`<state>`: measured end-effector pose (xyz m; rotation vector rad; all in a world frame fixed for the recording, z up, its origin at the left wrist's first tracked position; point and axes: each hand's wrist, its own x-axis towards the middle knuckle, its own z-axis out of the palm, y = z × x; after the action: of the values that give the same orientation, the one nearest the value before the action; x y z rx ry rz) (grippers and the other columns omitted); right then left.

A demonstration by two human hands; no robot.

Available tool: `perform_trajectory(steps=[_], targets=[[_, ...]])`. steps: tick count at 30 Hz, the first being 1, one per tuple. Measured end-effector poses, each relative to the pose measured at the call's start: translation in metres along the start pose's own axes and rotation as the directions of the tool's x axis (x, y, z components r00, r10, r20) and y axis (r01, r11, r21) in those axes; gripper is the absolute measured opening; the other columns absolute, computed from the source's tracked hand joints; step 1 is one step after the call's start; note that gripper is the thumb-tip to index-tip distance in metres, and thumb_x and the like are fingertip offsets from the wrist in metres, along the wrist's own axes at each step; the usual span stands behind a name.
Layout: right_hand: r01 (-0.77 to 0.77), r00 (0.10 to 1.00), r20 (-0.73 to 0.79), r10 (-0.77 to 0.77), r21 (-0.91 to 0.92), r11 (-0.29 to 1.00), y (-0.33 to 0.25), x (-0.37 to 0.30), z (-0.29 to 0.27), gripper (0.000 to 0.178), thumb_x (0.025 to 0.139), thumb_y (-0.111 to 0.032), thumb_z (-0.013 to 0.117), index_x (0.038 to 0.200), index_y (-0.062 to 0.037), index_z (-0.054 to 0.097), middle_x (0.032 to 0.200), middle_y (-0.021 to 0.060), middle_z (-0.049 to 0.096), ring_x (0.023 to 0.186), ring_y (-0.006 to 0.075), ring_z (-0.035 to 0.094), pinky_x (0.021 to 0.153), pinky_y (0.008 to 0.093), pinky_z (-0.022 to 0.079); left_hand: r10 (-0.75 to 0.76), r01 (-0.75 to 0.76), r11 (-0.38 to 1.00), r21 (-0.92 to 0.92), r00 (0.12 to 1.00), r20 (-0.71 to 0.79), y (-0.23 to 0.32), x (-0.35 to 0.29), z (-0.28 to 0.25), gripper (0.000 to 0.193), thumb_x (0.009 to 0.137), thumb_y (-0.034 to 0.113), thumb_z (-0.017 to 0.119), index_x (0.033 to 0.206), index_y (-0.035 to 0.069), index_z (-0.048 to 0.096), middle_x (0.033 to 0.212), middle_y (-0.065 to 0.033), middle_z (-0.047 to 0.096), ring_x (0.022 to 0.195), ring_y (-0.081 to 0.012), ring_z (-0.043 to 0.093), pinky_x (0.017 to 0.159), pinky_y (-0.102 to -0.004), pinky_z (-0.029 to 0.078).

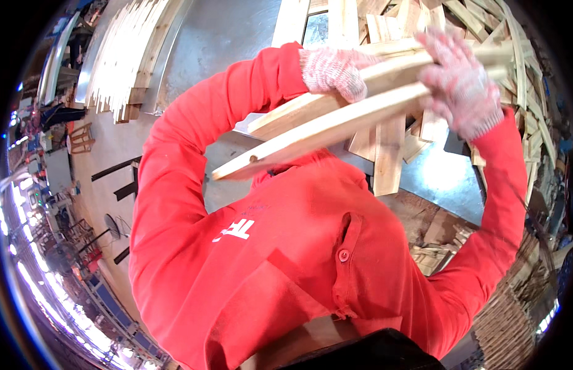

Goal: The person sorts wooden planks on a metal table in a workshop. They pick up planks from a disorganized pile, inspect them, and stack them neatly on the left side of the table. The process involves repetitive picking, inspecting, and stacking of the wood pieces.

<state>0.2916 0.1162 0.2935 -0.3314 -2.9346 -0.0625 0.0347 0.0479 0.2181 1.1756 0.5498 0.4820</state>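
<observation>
Two long, pale wooden boards slant across in front of my chest, their right ends higher than their left. My left hand (336,73), in a speckled red-and-white knit glove, is closed on the farther board (287,116). The nearer board (326,131) shows a small dark knot near its left end. My right hand (462,86), gloved the same way, grips the nearer board toward its right end. Its upper fingers reach over the farther board and are blurred by motion, so their exact hold there is unclear.
Beneath the boards lies a shiny metal tabletop (218,37). Loose wood pieces (390,154) are heaped to the right and far side. A stack of pale strips (129,52) lies at far left. On the floor at left stand a wooden stool (81,138) and dark metal bars (116,169).
</observation>
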Motion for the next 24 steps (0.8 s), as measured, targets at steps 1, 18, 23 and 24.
perform_trajectory(steps=[1,18,23,24], targets=[[-0.029,0.993,0.114,0.024,0.041,0.999,-0.006,-0.009,-0.010,0.029,0.071,-0.018,0.079,0.095,-0.0128,0.064,0.125,0.0126,0.058,0.121,0.0344,0.052,0.108,0.0470,0.038,-0.011,0.019,0.994,-0.103,0.997,0.077,-0.008,0.000,0.002,0.080,0.076,0.023,0.071,0.145,0.000,0.038,0.132,-0.0111,0.055,0.116,-0.0198,0.054,0.101,-0.0344,0.043],[-0.905,0.251,0.345,0.904,0.414,0.093,-0.233,-0.141,0.055,0.041,0.081,-0.027,0.069,0.110,-0.0011,0.060,0.110,0.0222,0.056,0.106,0.0415,0.055,0.090,0.0457,0.048,0.025,-0.537,-0.027,-0.843,0.843,-0.538,-0.114,0.033,0.088,0.072,0.085,0.066,0.055,0.137,0.016,0.048,0.130,-0.0167,0.057,0.113,-0.0390,0.057,0.099,-0.0564,0.046],[-0.921,0.210,0.278,0.937,0.377,0.095,-0.271,-0.127,0.043,0.041,0.086,-0.028,0.064,0.120,-0.0061,0.057,0.110,0.0194,0.059,0.099,0.0416,0.059,0.082,0.0457,0.051,-0.033,-0.453,0.118,-0.883,0.887,-0.460,-0.115,0.059,0.091,0.081,0.082,0.071,0.055,0.139,0.014,0.046,0.128,-0.0149,0.060,0.111,-0.0396,0.059,0.097,-0.0564,0.047],[-0.929,0.152,0.296,0.943,0.368,0.034,-0.275,-0.137,0.048,0.041,0.088,-0.029,0.063,0.121,-0.0057,0.057,0.110,0.0194,0.059,0.098,0.0419,0.060,0.082,0.0450,0.051,-0.072,-0.446,0.233,-0.864,0.878,-0.473,-0.112,0.067,0.095,0.074,0.085,0.065,0.057,0.138,0.014,0.047,0.127,-0.0139,0.060,0.110,-0.0378,0.060,0.096,-0.0558,0.048]])
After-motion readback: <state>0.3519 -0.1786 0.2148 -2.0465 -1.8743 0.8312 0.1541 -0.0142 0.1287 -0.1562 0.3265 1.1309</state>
